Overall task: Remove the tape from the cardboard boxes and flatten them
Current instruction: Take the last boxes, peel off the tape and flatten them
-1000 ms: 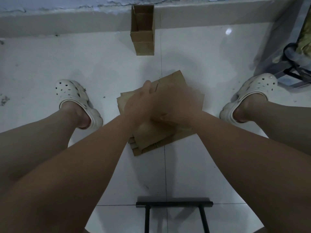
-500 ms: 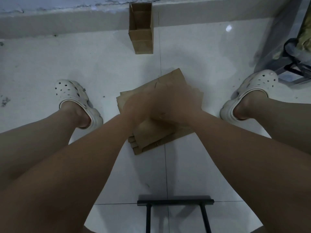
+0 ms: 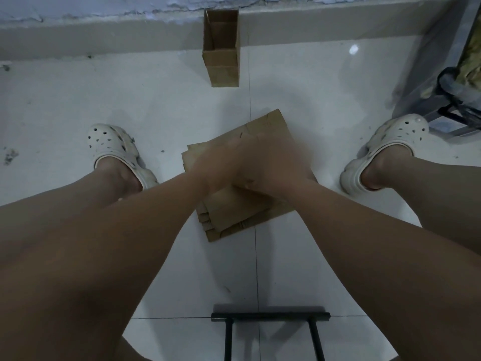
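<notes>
Roughly: left hand [image 3: 221,169] and right hand [image 3: 273,162] overlapped on the flattened cardboard stack [image 3: 234,212], too blurred to read the grip; open cardboard box [image 3: 221,48] stood straight far, left hand marginally nearer.

Beyond the fingers [image 3: 244,145], glossy white floor tiles [image 3: 78,95] run to a grey skirting [image 3: 104,37] under a flaking bluish wall [image 3: 78,9]. A small glint of light [image 3: 353,49] lies on the tiles beyond and right of them; nearer than them stands a black metal frame [image 3: 270,315].
</notes>
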Demonstrator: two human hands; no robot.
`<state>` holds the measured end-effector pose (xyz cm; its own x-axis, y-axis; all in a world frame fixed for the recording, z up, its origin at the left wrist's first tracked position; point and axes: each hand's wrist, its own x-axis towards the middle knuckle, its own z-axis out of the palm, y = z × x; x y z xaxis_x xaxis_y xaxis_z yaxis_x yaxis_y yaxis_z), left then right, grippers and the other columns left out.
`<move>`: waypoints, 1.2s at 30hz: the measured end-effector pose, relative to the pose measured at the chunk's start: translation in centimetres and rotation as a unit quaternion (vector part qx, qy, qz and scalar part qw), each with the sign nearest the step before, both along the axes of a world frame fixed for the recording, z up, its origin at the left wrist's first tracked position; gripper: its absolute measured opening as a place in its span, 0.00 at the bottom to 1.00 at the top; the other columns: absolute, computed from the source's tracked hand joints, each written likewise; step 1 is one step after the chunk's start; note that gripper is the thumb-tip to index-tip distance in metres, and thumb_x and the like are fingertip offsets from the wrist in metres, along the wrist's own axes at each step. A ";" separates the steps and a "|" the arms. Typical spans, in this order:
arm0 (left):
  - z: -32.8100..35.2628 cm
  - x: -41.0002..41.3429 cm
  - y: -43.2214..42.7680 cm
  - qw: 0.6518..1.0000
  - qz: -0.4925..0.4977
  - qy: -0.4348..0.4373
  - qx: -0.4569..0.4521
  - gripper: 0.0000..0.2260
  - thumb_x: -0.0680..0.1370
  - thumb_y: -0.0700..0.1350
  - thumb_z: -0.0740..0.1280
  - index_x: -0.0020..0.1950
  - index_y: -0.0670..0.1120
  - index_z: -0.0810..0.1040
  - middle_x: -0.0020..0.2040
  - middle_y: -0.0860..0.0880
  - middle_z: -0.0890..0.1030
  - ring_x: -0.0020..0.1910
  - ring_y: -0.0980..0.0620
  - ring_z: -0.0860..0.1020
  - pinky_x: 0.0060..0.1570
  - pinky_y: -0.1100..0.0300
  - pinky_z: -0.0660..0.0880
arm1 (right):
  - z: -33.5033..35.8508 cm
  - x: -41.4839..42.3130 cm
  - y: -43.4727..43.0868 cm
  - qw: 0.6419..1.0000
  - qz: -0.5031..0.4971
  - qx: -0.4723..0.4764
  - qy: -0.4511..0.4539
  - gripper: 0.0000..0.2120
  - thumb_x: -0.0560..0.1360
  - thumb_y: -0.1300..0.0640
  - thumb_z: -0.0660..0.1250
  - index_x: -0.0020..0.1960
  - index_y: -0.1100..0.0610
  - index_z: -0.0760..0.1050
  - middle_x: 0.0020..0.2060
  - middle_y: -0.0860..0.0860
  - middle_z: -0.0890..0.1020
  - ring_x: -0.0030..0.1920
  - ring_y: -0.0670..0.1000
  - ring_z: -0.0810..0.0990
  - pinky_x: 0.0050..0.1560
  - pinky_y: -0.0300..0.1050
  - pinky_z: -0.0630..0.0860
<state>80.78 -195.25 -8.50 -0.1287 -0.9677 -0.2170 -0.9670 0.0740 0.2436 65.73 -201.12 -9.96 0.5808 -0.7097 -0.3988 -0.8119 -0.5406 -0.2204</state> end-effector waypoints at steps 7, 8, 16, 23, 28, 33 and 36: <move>0.1 -2.5 1.0 0.908 0.295 0.299 0.008 0.22 0.72 0.50 0.73 0.60 0.49 0.66 0.51 0.52 0.72 0.47 0.54 0.72 0.43 0.73 0.67 | 0.4 -0.3 -0.8 1.000 -0.009 0.009 -0.007 0.45 0.70 0.31 0.61 0.76 0.50 0.44 0.71 0.59 0.60 0.72 0.61 0.57 0.71 0.64 0.50; 0.2 -2.7 1.1 0.888 0.332 0.319 0.016 0.23 0.71 0.50 0.74 0.60 0.51 0.65 0.48 0.54 0.72 0.45 0.56 0.72 0.39 0.75 0.67 | 0.4 -0.3 -0.7 1.000 -0.008 0.007 -0.007 0.45 0.70 0.31 0.61 0.76 0.50 0.44 0.71 0.59 0.60 0.71 0.61 0.57 0.71 0.64 0.50; 2.2 -1.8 -0.9 0.901 0.342 0.190 0.189 0.11 0.74 0.49 0.69 0.43 0.41 0.76 0.38 0.47 0.76 0.39 0.49 0.75 0.32 0.63 0.66 | 0.0 -0.2 -0.3 1.000 -0.006 -0.002 -0.010 0.48 0.68 0.30 0.64 0.76 0.49 0.44 0.71 0.59 0.60 0.71 0.61 0.57 0.70 0.63 0.50; 3.7 -1.9 -2.2 0.947 0.248 0.064 0.192 0.12 0.75 0.48 0.65 0.51 0.39 0.74 0.44 0.44 0.75 0.42 0.49 0.72 0.40 0.59 0.65 | -0.7 -0.1 -0.1 1.000 -0.006 -0.015 -0.005 0.51 0.65 0.27 0.64 0.75 0.49 0.43 0.70 0.59 0.60 0.71 0.62 0.57 0.69 0.64 0.50; 4.0 -1.7 -2.1 0.953 0.218 0.036 0.205 0.10 0.76 0.48 0.65 0.44 0.41 0.71 0.41 0.45 0.73 0.40 0.50 0.70 0.29 0.61 0.60 | -0.8 0.0 0.2 1.000 -0.007 -0.015 -0.003 0.51 0.65 0.27 0.65 0.75 0.49 0.43 0.70 0.59 0.60 0.70 0.62 0.57 0.68 0.64 0.50; 4.4 -1.8 -2.3 0.955 0.203 0.024 0.216 0.09 0.77 0.47 0.64 0.46 0.40 0.71 0.43 0.44 0.73 0.42 0.49 0.71 0.30 0.62 0.62 | -0.7 0.1 0.2 1.000 -0.003 -0.017 0.008 0.51 0.66 0.27 0.66 0.75 0.49 0.42 0.70 0.59 0.60 0.71 0.62 0.57 0.68 0.64 0.50; 4.6 -2.2 -2.6 0.951 0.202 0.015 0.234 0.12 0.78 0.46 0.62 0.54 0.38 0.74 0.43 0.45 0.72 0.47 0.46 0.74 0.40 0.60 0.65 | -0.8 0.0 0.1 1.000 -0.008 -0.015 0.007 0.50 0.66 0.27 0.65 0.74 0.49 0.42 0.70 0.60 0.60 0.71 0.62 0.57 0.68 0.64 0.50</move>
<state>78.58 -197.87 -3.92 0.2205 -0.7377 -0.6381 -0.8852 -0.4261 0.1868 65.74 -200.97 -10.73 0.5634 -0.7308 -0.3854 -0.8236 -0.5337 -0.1921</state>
